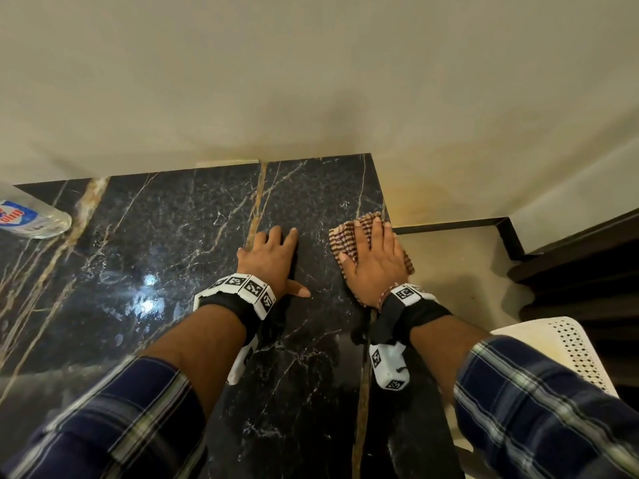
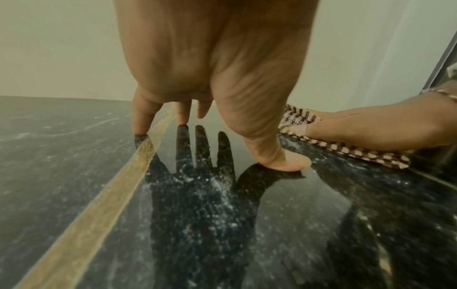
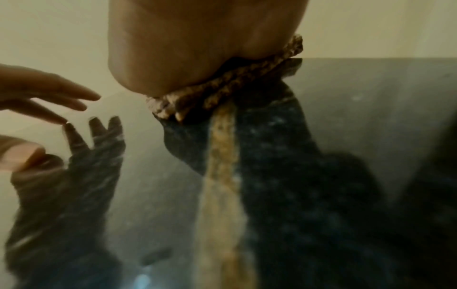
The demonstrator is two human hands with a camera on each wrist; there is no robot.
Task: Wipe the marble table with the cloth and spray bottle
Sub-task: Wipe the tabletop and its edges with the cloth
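You see warm, dim, yellowish indoor light from above. In the head view two bright glare spots sit on the polished table (image 1: 148, 292) at centre left, and a soft shadow darkens the wall (image 1: 311, 81) at top centre. That view is sharp in the middle; its straight edges bow toward the borders. The left wrist view is fairly sharp, with a dark mirror image under the left hand (image 2: 217, 58). The right wrist view is blurred and grainy, darkest at lower right, with a pale glint at bottom centre.
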